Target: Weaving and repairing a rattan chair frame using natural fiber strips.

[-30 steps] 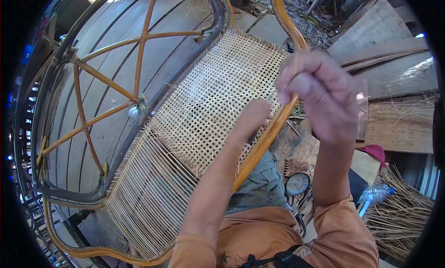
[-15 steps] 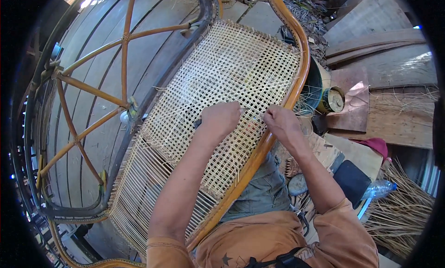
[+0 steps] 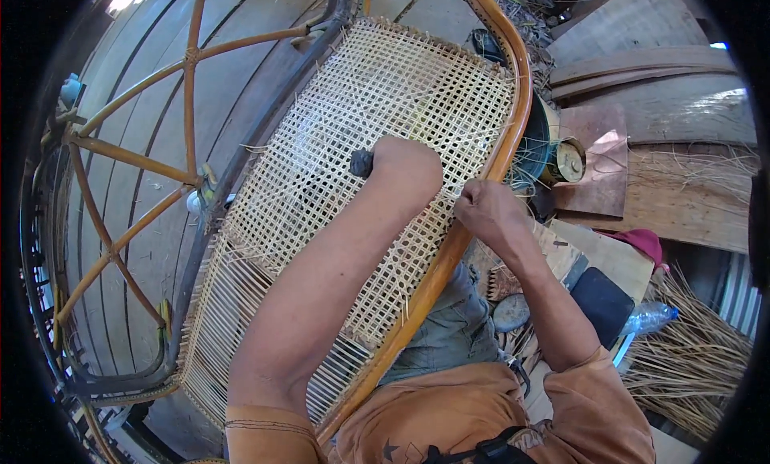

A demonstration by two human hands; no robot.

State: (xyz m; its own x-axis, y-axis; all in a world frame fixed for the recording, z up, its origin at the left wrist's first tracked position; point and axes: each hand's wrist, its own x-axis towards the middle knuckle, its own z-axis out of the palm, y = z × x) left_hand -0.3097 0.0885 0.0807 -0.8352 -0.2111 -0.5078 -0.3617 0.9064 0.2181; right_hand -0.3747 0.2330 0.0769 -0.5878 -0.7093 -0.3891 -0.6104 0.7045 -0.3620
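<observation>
1. Woven panel [image 3: 321,155] sits inside the wooden frame [image 3: 446,265].
2. Left hand [image 3: 407,158] clenches dark knob [image 3: 362,163] inside the frame.
3. Right hand [image 3: 487,209] is clenched beside the frame; contents cannot be determined.
4. Excess force could tear the panel.

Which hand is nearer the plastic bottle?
Right. The right hand is at the rail, left of the bottle; the left hand is farther left, over the woven cane.

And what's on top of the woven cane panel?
Above the cane panel are the left hand and its forearm, with a dark lump showing at the fist. The right hand is by the panel's edge. The weave beneath them is covered, as is anything inside either fist.
</observation>
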